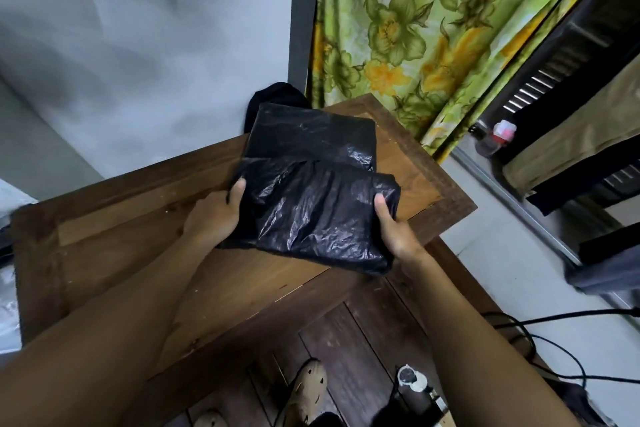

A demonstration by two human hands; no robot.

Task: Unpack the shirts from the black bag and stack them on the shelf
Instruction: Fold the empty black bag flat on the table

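From the head camera, the black bag [311,198] sits in the middle of the view over the far right part of a wooden surface [138,243]. It is bulging, its plastic wrinkled and folded across itself, and its contents are hidden. The left hand [216,215] grips the bag's left edge with the thumb laid on top. The right hand [391,229] grips the right edge the same way. The fingers of both are out of sight beneath the plastic. Whether the bag's far end rests on the wood cannot be told. A dark cloth [277,94] lies just behind the bag against the wall [138,80]. A floral curtain [415,28] hangs at far right, with a bottle [495,139] beside it. Near right, cables [554,340] trail over the floor, and a sandal [308,388] shows at the near edge.
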